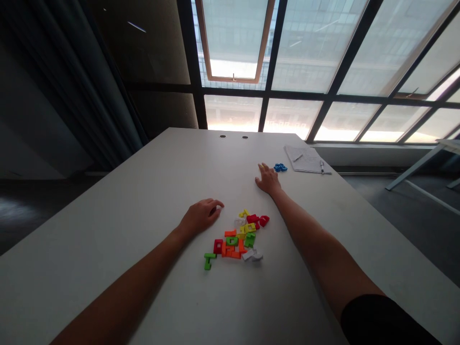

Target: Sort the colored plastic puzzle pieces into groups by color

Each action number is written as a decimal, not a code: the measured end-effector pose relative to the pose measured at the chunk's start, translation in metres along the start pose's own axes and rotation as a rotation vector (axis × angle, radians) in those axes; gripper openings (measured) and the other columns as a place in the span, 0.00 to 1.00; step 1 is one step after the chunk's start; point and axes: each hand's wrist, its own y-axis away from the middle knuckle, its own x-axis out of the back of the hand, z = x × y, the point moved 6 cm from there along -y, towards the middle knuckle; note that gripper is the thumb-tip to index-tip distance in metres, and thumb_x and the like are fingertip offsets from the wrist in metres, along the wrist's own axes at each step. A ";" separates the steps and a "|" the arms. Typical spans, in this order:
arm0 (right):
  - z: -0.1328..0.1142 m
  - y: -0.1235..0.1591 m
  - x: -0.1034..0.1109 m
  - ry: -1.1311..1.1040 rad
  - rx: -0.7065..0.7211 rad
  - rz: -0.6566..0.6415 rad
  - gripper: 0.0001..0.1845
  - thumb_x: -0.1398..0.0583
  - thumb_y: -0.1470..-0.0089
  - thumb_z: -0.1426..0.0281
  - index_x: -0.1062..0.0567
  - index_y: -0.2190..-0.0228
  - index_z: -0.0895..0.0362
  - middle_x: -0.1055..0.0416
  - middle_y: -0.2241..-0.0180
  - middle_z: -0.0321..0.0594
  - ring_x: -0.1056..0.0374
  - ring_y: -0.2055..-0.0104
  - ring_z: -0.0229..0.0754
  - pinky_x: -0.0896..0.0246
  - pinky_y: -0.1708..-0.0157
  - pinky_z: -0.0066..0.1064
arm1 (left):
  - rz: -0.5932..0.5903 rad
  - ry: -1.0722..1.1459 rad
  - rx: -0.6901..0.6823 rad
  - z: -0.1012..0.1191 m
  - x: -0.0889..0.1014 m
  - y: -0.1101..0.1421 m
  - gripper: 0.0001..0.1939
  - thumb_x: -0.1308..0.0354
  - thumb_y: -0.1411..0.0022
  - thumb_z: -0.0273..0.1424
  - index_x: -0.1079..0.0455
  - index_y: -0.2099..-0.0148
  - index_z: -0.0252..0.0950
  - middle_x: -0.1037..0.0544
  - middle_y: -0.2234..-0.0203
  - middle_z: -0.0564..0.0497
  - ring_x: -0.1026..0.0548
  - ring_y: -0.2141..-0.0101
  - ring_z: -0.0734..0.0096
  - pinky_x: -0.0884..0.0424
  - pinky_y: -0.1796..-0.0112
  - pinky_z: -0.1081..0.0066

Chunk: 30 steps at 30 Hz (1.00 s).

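Observation:
My left hand (pixel 201 215) rests on the white table to the left of a loose pile of small plastic block pieces. Its fingers point right, loosely bent, with thumb and index finger apart and nothing visible between them. Farther out, my right hand (pixel 269 180) lies palm down with fingers spread, just left of a small cluster of blue pieces (pixel 280 167). The pile holds red pieces (pixel 253 219), yellow pieces (pixel 249 228), green pieces (pixel 232 241), orange pieces (pixel 235 255) and white pieces (pixel 253 256). One green piece (pixel 208 261) sits at the pile's near left.
Paper sheets (pixel 305 160) with two pens lie at the table's far right. Two round holes (pixel 233 137) are set near the far edge of the table (pixel 151 191). Beyond stand large windows, a dark curtain (pixel 82 72) at left and another table (pixel 449 145) at right.

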 end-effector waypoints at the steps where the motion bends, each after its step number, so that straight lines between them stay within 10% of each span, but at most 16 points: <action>1: -0.007 0.008 0.002 -0.048 0.115 0.017 0.35 0.42 0.37 0.65 0.33 0.31 0.58 0.38 0.29 0.53 0.39 0.34 0.61 0.43 0.36 0.54 | 0.004 0.000 -0.003 0.000 0.000 0.000 0.17 0.50 0.27 0.39 0.21 0.48 0.45 0.18 0.60 0.50 0.22 0.61 0.64 0.31 0.62 0.67; 5: -0.032 0.051 0.011 -0.281 0.475 -0.011 0.19 0.41 0.36 0.70 0.17 0.47 0.53 0.18 0.49 0.46 0.28 0.44 0.52 0.39 0.39 0.48 | 0.010 -0.005 -0.006 0.001 0.000 0.001 0.16 0.49 0.27 0.38 0.21 0.48 0.45 0.18 0.61 0.50 0.22 0.61 0.64 0.31 0.61 0.67; 14: -0.060 0.100 0.020 -0.858 0.617 -0.403 0.14 0.39 0.36 0.66 0.13 0.56 0.50 0.17 0.50 0.42 0.30 0.39 0.50 0.34 0.39 0.46 | 0.018 -0.015 -0.007 0.001 0.000 0.002 0.17 0.50 0.26 0.39 0.20 0.48 0.45 0.19 0.62 0.51 0.22 0.63 0.65 0.31 0.62 0.67; 24: -0.044 0.091 0.030 -0.227 0.477 -0.054 0.19 0.38 0.34 0.67 0.19 0.43 0.50 0.24 0.40 0.47 0.35 0.36 0.55 0.42 0.37 0.53 | -0.001 -0.001 0.003 0.002 0.001 0.000 0.17 0.50 0.26 0.40 0.20 0.48 0.45 0.18 0.61 0.50 0.22 0.63 0.64 0.30 0.62 0.67; 30: -0.012 0.073 0.027 0.052 0.201 -0.071 0.27 0.44 0.31 0.65 0.29 0.34 0.56 0.31 0.34 0.51 0.41 0.33 0.57 0.42 0.36 0.50 | 0.014 -0.007 -0.003 0.001 0.000 0.001 0.17 0.50 0.26 0.40 0.20 0.48 0.45 0.18 0.60 0.50 0.22 0.62 0.64 0.30 0.61 0.67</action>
